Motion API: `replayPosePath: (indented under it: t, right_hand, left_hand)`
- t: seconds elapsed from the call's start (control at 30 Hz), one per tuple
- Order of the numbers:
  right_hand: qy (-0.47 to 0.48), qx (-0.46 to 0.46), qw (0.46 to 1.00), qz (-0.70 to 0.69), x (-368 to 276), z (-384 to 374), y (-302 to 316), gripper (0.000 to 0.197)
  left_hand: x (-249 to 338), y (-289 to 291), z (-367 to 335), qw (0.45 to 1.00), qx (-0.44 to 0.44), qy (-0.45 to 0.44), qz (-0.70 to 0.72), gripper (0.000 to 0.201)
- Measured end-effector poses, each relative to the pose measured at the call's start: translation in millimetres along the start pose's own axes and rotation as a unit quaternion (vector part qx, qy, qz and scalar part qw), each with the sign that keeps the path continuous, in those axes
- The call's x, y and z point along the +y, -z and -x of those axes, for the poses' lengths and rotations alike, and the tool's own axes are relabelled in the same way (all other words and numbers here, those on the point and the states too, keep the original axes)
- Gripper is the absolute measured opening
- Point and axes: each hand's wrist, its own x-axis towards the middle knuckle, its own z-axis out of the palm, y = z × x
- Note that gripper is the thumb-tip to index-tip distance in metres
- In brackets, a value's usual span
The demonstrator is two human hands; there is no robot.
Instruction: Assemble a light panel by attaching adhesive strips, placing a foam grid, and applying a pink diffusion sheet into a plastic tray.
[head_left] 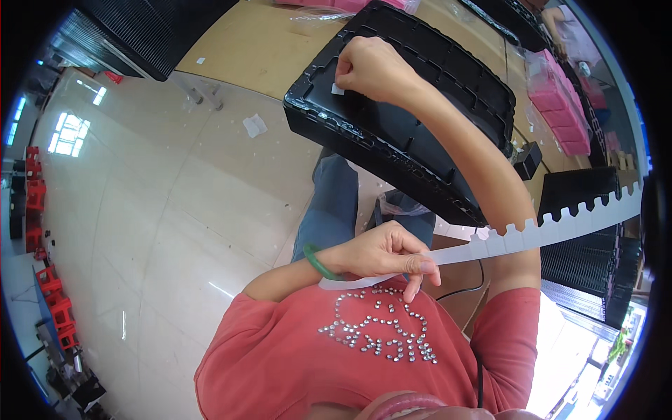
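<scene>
A long, translucent white strip (507,241) with a row of notches along one edge runs from my chest out to the right. My left hand (388,255), with a green bangle (318,262) at the wrist, holds this strip between thumb and fingers. Farther off, my right hand (371,66) has its fingers pinched at a small white piece (337,89), against the inner face of a black plastic tray (392,133). The fingertips are partly hidden, and I cannot tell whether the piece is stuck down.
The tray rests at the edge of a tan worktable (245,59). Pink stacked blocks (556,101) stand at the right, near another person (577,35). A stack of black trays (140,31) is at the far left. Scraps of white paper (255,125) lie on the tiled floor.
</scene>
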Motion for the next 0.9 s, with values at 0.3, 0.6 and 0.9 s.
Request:
replayPosePath:
  t: [0.3, 0.6, 0.9]
  right_hand:
    - [0.198, 0.107, 0.963, 0.150, -6.9, 17.3, -17.7, 0.010]
    - [-0.024, 0.024, 0.981, -0.190, 22.5, 66.0, 21.5, 0.021]
    - [-0.382, 0.168, 0.881, -0.221, 43.2, 414.4, 96.4, 0.015]
  left_hand:
    - [0.5, 1.7, 1.1, 1.000, 0.013, 0.008, 0.000, 0.030]
    - [-6.6, 2.3, 7.7, 1.000, 0.000, -0.004, -0.006, 0.032]
    - [-15.9, 16.5, -17.9, 0.999, -0.021, 0.022, 0.040, 0.032]
